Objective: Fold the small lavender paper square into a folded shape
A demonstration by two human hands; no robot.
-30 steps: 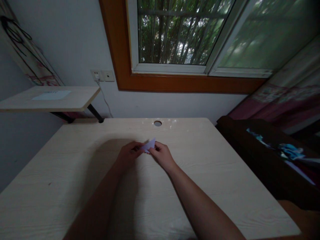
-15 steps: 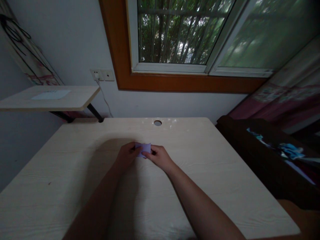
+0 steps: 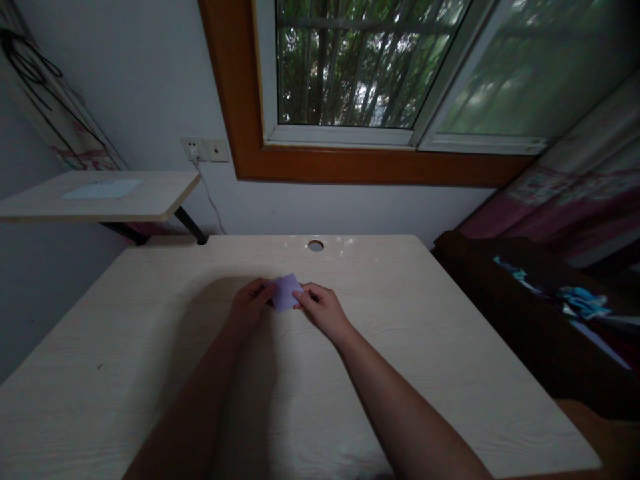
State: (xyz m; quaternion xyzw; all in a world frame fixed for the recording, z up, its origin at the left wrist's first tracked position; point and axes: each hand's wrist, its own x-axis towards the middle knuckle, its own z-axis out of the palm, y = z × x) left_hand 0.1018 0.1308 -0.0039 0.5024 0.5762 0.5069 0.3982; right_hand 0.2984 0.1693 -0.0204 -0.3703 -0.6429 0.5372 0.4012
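Note:
A small piece of purple paper (image 3: 287, 293), roughly square, is held between my two hands over the far middle of the pale wooden desk (image 3: 400, 373). My left hand (image 3: 250, 303) pinches its left corner between thumb and fingers. On the other side, my right hand (image 3: 323, 307) is closed on the right edge, with the thumb on top. The paper sits tilted, one corner pointing away from me. The fingers beneath it are partly hidden.
A raised shelf (image 3: 175, 197) with a white sheet (image 3: 103, 189) stands at the back left. A cable hole (image 3: 315, 246) lies near the desk's rear edge. Right of the desk is a dark surface (image 3: 520, 313) with crumpled blue material (image 3: 584, 301). A window (image 3: 370, 73) is behind.
The purple paper has turned so that a corner now points away from me, and more of its face shows. My hands have shifted slightly apart along its edges.

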